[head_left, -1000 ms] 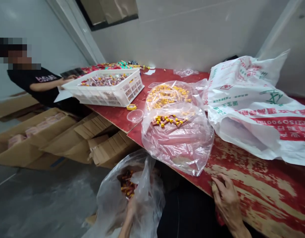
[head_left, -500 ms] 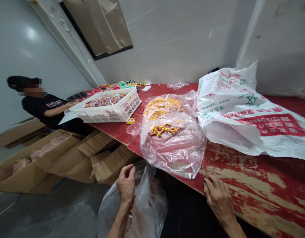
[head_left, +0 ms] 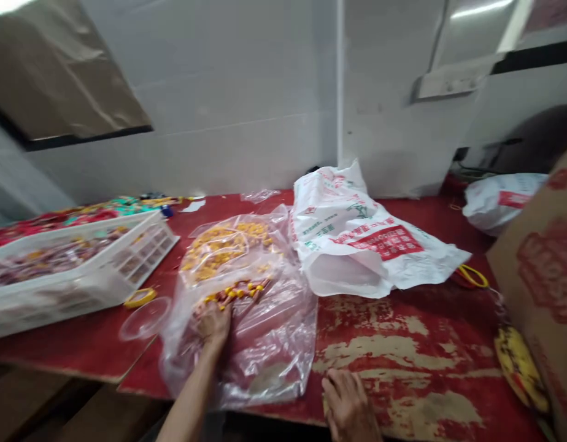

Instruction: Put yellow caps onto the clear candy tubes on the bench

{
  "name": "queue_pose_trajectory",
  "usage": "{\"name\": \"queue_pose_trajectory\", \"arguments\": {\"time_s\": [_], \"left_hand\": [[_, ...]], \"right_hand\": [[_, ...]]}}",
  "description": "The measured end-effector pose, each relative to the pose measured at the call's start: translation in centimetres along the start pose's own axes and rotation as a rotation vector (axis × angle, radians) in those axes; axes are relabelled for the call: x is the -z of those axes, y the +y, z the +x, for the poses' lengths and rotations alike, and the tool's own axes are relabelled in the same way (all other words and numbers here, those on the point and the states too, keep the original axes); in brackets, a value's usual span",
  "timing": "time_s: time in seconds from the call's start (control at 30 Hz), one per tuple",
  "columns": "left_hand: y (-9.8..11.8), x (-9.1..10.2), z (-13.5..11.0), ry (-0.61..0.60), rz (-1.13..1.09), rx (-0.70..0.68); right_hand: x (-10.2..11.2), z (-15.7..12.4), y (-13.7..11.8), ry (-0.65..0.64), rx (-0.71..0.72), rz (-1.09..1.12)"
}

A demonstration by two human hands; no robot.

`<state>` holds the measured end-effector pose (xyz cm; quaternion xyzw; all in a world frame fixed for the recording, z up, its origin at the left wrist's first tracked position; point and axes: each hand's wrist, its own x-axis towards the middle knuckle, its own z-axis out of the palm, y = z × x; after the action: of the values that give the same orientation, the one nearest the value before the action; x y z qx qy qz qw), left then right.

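Right hand (head_left: 348, 405) at 6 o'clock: grip spread flat on worn red-painted wooden counter (head_left: 431, 344). Left hand (head_left: 212, 325): grip pressed on clear plastic bag (head_left: 265, 362), any pinch unclear, just below yellow-capped red pieces (head_left: 237, 291). Risk: slack bag spilling pieces.

- The left hand (head_left: 213, 325) lies on a clear plastic bag (head_left: 260, 356), just below small yellow-and-red pieces (head_left: 235, 293); more yellow pieces (head_left: 223, 252) show behind.
- The right hand (head_left: 348, 405) rests, fingers spread, on the worn red tabletop (head_left: 403, 362).
- Left of the bag stand a white plastic crate (head_left: 140, 258) of packed goods and a clear plastic tub (head_left: 145, 318).
- To the right lie a printed white woven sack (head_left: 352, 239) and a cardboard box (head_left: 541, 288).
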<state>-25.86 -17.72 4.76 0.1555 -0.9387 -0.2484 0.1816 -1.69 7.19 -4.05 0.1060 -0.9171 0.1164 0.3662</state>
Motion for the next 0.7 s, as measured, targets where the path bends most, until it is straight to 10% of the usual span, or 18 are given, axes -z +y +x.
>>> {"name": "queue_pose_trajectory", "arguments": {"time_s": [0.2,0.37,0.53,0.7], "left_hand": [[0.1,-0.6,0.0,0.000,0.021,0.022],[0.6,1.1,-5.5,0.044,-0.209,0.027],[2.7,0.4,-13.9,-0.218,-0.713,-0.186],[3.6,-2.5,-17.5,-0.278,-0.740,-0.257]], "right_hand": [[-1.2,-0.1,-0.7,-0.020,-0.145,0.041],[0.4,1.6,0.1,-0.014,-0.252,0.312],[3.3,6.6,5.4,0.002,-0.447,0.600],[1.1,13.4,12.5,-0.148,-0.442,0.335]]}}
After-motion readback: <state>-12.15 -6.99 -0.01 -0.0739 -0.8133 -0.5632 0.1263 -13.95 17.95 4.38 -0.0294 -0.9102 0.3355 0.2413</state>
